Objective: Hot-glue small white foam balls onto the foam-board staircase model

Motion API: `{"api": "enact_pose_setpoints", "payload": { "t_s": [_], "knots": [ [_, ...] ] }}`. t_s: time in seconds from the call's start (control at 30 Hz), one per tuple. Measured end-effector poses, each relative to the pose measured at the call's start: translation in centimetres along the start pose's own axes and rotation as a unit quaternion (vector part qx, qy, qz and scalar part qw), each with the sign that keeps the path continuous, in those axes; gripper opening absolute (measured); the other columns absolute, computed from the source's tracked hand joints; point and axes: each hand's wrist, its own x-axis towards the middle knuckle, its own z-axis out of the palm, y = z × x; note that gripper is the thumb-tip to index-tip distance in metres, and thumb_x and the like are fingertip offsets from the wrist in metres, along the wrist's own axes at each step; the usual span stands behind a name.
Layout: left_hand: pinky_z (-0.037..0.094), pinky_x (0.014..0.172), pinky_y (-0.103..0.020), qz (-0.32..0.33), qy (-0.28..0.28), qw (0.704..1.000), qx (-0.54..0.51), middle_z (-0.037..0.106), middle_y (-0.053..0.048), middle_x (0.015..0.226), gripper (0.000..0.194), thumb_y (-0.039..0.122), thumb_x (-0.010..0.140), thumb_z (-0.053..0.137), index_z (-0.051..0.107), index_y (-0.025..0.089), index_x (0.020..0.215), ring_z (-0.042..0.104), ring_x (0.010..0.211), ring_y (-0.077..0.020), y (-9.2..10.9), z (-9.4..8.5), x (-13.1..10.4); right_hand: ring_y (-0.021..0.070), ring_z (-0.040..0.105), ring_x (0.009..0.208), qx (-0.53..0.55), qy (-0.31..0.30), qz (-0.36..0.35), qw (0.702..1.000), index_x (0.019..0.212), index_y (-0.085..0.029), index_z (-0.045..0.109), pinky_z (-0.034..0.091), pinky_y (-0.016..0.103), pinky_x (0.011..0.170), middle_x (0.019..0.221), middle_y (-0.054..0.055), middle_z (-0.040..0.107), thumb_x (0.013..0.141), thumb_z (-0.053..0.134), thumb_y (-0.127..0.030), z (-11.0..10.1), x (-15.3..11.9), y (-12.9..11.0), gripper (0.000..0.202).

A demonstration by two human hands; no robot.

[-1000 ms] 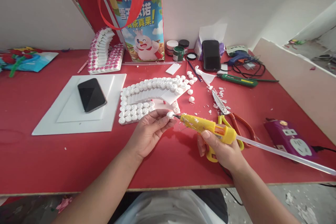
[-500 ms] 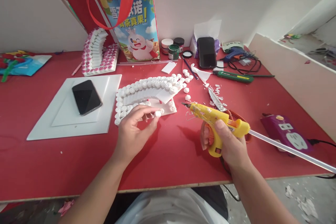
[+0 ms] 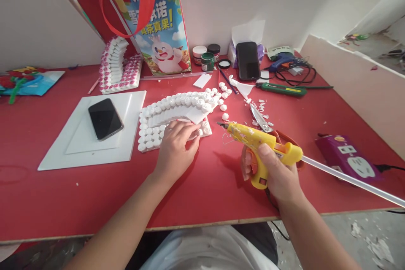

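Note:
My left hand (image 3: 179, 145) is at the front edge of a white model (image 3: 171, 114), a curved stair-like strip on a flat base bordered with small white rosettes. Its thumb and fingers pinch a small white rosette (image 3: 200, 132), mostly hidden by the fingertips, down at the base. In my right hand (image 3: 278, 168) is a yellow hot glue gun (image 3: 253, 135), its nozzle pointing left and a long clear glue stick (image 3: 348, 179) coming out of its back. Several loose white rosettes (image 3: 225, 116) lie between the model and the gun.
Scissors (image 3: 261, 119) lie behind the glue gun amid white scraps. A purple power socket (image 3: 346, 158) sits at right. At left, a phone (image 3: 105, 119) rests on white boards (image 3: 50, 156). Behind stand a pink-and-white model (image 3: 109, 67), a carton bag (image 3: 167, 50), paint jars (image 3: 207, 62) and another phone (image 3: 248, 61).
My left hand has moved right and forward with the white rosette, from in front of the model down to its base. My right hand keeps the glue gun nearly still.

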Motion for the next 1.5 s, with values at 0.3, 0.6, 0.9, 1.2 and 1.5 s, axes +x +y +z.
{"api": "enact_pose_setpoints", "payload": {
  "t_s": [0.3, 0.6, 0.9, 1.2, 1.5],
  "knots": [
    [0.048, 0.093, -0.044, 0.021, -0.015, 0.999, 0.046, 0.072, -0.007, 0.09, 0.017, 0.011, 0.093, 0.06, 0.07, 0.024, 0.099, 0.062, 0.095, -0.0279, -0.18, 0.47, 0.33, 0.0164, 0.059, 0.044, 0.003, 0.003, 0.01, 1.0, 0.062, -0.022, 0.065, 0.043, 0.03, 0.041, 0.054, 0.003, 0.061, 0.088, 0.071, -0.072, 0.03, -0.02, -0.07, 0.056],
    [0.052, 0.092, -0.043, 0.07, 0.002, 0.993, 0.099, 0.072, -0.007, 0.091, 0.022, 0.004, 0.09, 0.059, 0.068, 0.021, 0.102, 0.065, 0.096, -0.0276, -0.34, 0.76, 0.14, 0.016, 0.06, 0.042, -0.005, 0.003, -0.008, 1.0, 0.061, -0.021, 0.064, 0.046, 0.028, 0.04, 0.052, 0.002, 0.06, 0.09, 0.069, -0.069, 0.19, 0.17, -0.02, 0.057],
    [0.054, 0.092, -0.044, 0.064, -0.004, 0.992, 0.113, 0.075, -0.003, 0.089, 0.018, 0.007, 0.094, 0.06, 0.068, 0.023, 0.098, 0.067, 0.092, -0.0252, -0.24, 0.87, 0.12, 0.014, 0.06, 0.041, 0.0, 0.005, -0.018, 1.0, 0.058, -0.02, 0.064, 0.047, 0.025, 0.039, 0.051, 0.002, 0.06, 0.09, 0.07, -0.067, 0.34, 0.1, -0.1, 0.058],
    [0.054, 0.094, -0.044, 0.066, -0.011, 0.993, 0.096, 0.076, -0.003, 0.09, 0.017, 0.006, 0.094, 0.06, 0.067, 0.022, 0.096, 0.067, 0.091, -0.0242, -0.58, 0.9, 0.14, 0.0141, 0.059, 0.041, -0.01, 0.013, -0.019, 1.0, 0.057, -0.02, 0.064, 0.046, 0.025, 0.039, 0.051, 0.002, 0.059, 0.09, 0.069, -0.067, 0.31, 0.17, -0.22, 0.058],
    [0.055, 0.095, -0.047, 0.072, -0.022, 0.992, 0.096, 0.078, -0.007, 0.101, 0.023, 0.006, 0.09, 0.064, 0.068, 0.019, 0.108, 0.067, 0.1, -0.0277, -0.49, 0.6, -0.05, 0.0126, 0.06, 0.042, 0.001, 0.015, -0.012, 1.0, 0.06, -0.019, 0.065, 0.048, 0.023, 0.04, 0.052, 0.001, 0.06, 0.09, 0.07, -0.066, 0.28, 0.02, -0.05, 0.056]
  ]
}}
